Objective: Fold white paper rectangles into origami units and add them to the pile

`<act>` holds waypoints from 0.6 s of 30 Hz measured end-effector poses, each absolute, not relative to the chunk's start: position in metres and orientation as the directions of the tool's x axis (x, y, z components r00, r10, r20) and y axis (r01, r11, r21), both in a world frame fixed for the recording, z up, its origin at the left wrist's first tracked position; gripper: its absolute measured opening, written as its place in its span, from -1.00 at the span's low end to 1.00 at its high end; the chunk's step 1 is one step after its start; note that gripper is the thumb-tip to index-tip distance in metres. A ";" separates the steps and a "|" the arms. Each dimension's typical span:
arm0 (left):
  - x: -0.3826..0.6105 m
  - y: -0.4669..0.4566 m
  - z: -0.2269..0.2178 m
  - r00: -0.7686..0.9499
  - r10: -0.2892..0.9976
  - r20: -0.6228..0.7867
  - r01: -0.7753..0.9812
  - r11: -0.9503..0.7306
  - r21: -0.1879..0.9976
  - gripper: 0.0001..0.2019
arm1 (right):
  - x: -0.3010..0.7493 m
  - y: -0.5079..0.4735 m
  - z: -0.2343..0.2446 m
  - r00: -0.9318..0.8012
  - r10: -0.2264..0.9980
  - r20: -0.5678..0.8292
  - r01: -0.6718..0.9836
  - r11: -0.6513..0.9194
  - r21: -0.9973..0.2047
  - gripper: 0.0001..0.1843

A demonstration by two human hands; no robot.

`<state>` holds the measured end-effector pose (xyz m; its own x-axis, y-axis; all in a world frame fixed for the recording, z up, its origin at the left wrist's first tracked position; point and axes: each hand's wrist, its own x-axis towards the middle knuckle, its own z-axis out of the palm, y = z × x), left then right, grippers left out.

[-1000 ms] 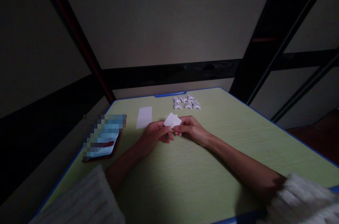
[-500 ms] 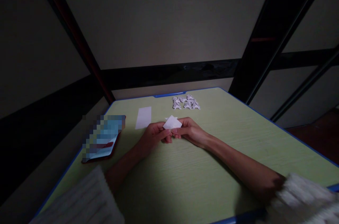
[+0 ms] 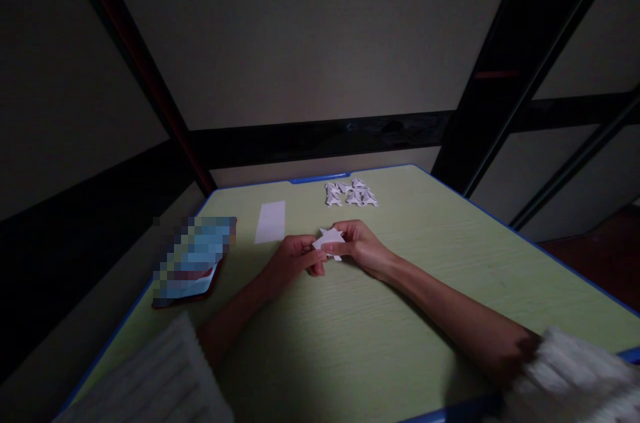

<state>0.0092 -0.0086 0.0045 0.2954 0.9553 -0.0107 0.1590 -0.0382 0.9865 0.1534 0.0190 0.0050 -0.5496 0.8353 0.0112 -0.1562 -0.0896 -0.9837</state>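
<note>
Both hands meet over the middle of a pale green table point(image 3: 400, 316). My left hand point(image 3: 295, 257) and my right hand point(image 3: 357, 246) pinch a small white piece of folded paper point(image 3: 330, 239) between their fingertips, low over the tabletop. The paper looks partly folded, with pointed corners showing above the fingers. Both forearms rest on the table, sleeves of a white knit pushed up.
A flat white paper strip point(image 3: 271, 222) lies left of the hands. Several small folded white paper pieces point(image 3: 351, 193) sit in a pile near the far edge. A phone in a red case point(image 3: 193, 263) lies at the left. Dark bed-frame bars stand behind the blue-edged table.
The paper stood up as a flat square between my fingers; now it is folded smaller and held lower, close to the table. The hands have barely shifted.
</note>
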 end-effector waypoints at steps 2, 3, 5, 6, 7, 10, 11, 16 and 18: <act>0.009 -0.008 0.005 0.298 0.954 -0.017 0.155 -0.031 0.987 -0.84 | 0.153 0.019 0.005 -0.547 0.837 0.024 -0.146 -0.067 -0.987 -0.77; 0.009 -0.008 0.005 0.301 0.954 -0.019 0.152 -0.028 0.988 -0.84 | 0.153 0.020 0.005 -0.541 0.840 0.034 -0.148 -0.056 -0.987 -0.77; 0.009 -0.009 0.005 0.305 0.952 -0.021 0.145 -0.024 0.989 -0.85 | 0.153 0.021 0.005 -0.513 0.855 0.068 -0.176 -0.028 -0.984 -0.78; 0.009 -0.009 0.006 0.305 0.952 -0.024 0.143 -0.021 0.989 -0.85 | 0.153 0.021 0.005 -0.492 0.866 0.089 -0.197 -0.012 -0.980 -0.77; 0.009 -0.009 0.006 0.299 0.954 -0.027 0.145 -0.018 0.989 -0.85 | 0.154 0.022 0.004 -0.468 0.877 0.106 -0.215 0.003 -0.977 -0.77; 0.011 -0.008 0.006 0.233 0.972 -0.033 0.166 -0.007 0.986 -0.86 | 0.153 0.024 0.002 -0.408 0.904 0.126 -0.233 0.030 -0.972 -0.77; 0.011 -0.007 0.006 0.194 0.981 -0.030 0.170 -0.003 0.985 -0.86 | 0.153 0.025 0.001 -0.392 0.912 0.117 -0.228 0.027 -0.973 -0.76; 0.012 -0.003 0.004 0.055 0.998 0.026 0.142 -0.034 0.989 -0.87 | 0.150 0.026 0.000 -0.338 0.939 0.065 -0.205 -0.007 -0.979 -0.75; 0.014 -0.004 0.004 0.021 0.998 0.052 0.123 -0.054 0.991 -0.84 | 0.150 0.026 0.000 -0.319 0.946 0.056 -0.209 -0.012 -0.978 -0.75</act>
<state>0.0135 -0.0039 0.0041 0.0214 0.9984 0.0516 0.1226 -0.0538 0.9910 0.1495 0.0262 0.0001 -0.3187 0.9462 0.0563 -0.2086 -0.0120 -0.9779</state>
